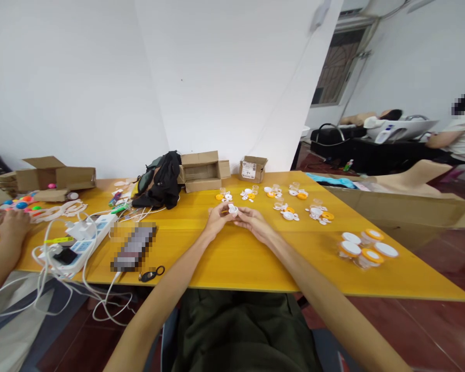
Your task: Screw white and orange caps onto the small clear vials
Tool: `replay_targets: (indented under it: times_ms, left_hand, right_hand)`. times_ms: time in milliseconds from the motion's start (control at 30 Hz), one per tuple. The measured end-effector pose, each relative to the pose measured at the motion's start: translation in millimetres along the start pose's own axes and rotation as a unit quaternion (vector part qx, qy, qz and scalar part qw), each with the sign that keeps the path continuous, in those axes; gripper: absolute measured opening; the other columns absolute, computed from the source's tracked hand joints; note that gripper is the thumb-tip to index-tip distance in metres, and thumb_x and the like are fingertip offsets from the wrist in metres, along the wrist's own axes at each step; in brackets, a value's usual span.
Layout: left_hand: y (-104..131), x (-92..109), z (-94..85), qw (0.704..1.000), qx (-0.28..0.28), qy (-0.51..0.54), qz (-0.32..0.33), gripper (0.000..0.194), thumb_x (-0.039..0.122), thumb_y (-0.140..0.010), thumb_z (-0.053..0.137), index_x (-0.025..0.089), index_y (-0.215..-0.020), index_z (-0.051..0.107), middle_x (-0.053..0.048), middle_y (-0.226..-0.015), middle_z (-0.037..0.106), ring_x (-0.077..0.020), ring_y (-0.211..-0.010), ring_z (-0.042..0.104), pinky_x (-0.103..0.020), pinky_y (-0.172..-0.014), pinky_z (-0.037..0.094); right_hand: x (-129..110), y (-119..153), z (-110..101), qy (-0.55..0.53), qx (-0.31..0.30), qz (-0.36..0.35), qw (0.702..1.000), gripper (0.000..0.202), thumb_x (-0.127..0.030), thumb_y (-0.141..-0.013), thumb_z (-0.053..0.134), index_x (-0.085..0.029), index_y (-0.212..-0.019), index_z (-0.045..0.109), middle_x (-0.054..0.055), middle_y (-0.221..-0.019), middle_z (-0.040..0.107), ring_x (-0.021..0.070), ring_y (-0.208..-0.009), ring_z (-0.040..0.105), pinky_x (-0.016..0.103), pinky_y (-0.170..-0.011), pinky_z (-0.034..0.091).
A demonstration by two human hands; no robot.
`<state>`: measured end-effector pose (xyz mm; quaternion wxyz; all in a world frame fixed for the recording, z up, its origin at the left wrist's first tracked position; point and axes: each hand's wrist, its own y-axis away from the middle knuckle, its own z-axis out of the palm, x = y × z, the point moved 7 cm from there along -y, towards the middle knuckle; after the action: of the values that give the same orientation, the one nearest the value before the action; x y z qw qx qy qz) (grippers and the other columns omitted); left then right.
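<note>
Over the middle of the table, my left hand (218, 216) and my right hand (252, 221) meet around a small white and clear plastic part (233, 210). Both hands are closed on it with the fingertips; its exact kind is too small to make out. Beyond my hands lie loose groups of white discs (248, 191), orange rings (302, 196) and small clear cups (318, 203). To the right stand several clear containers with white lids (351, 248) or orange-rimmed lids (372, 255), close together.
A power strip (89, 243) with tangled white cables, a phone (135, 248) and a black key fob (149, 275) lie left. A black bag (160, 181) and open cardboard boxes (201, 173) line the back. Another person's hands (13, 225) are at far left, near colourful balls (21, 205).
</note>
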<state>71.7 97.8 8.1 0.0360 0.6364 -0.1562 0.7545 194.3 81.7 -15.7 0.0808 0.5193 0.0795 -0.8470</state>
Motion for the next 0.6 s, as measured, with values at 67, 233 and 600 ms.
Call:
replay_targets:
  times_ms: [67, 233, 600]
  left_hand:
    - [1.1, 0.1, 3.0, 1.000, -0.008, 0.009, -0.007, 0.040, 0.023, -0.054, 0.086, 0.019, -0.092, 0.072, -0.004, -0.096, 0.071, -0.0187, -0.093, 0.062, -0.031, -0.089, 0.047]
    - [3.0, 3.4, 6.5, 1.000, -0.017, 0.015, -0.008, 0.036, 0.028, -0.052, 0.087, 0.019, -0.083, 0.072, -0.004, -0.091, 0.072, -0.0183, -0.088, 0.062, -0.029, -0.085, 0.046]
    - [3.3, 5.1, 11.6, 0.998, -0.050, 0.030, -0.006, 0.035, 0.031, -0.053, 0.087, 0.019, -0.084, 0.074, -0.003, -0.088, 0.072, -0.0197, -0.094, 0.061, -0.029, -0.088, 0.045]
  right_hand:
    - [0.9, 1.3, 2.2, -0.018, -0.001, 0.010, 1.000, 0.017, -0.021, -0.069, 0.083, -0.023, -0.083, 0.072, 0.000, -0.090, 0.075, 0.0126, -0.082, 0.069, 0.024, -0.077, 0.059]
    - [2.7, 2.4, 4.0, -0.037, 0.002, 0.021, 0.999, 0.016, -0.019, -0.070, 0.082, -0.023, -0.083, 0.072, 0.000, -0.089, 0.075, 0.0121, -0.083, 0.069, 0.025, -0.082, 0.057]
    - [4.1, 4.2, 7.8, -0.043, 0.020, 0.042, 0.998, 0.023, -0.038, -0.071, 0.083, -0.020, -0.073, 0.069, 0.000, -0.067, 0.069, 0.0098, -0.060, 0.060, 0.022, -0.062, 0.051]
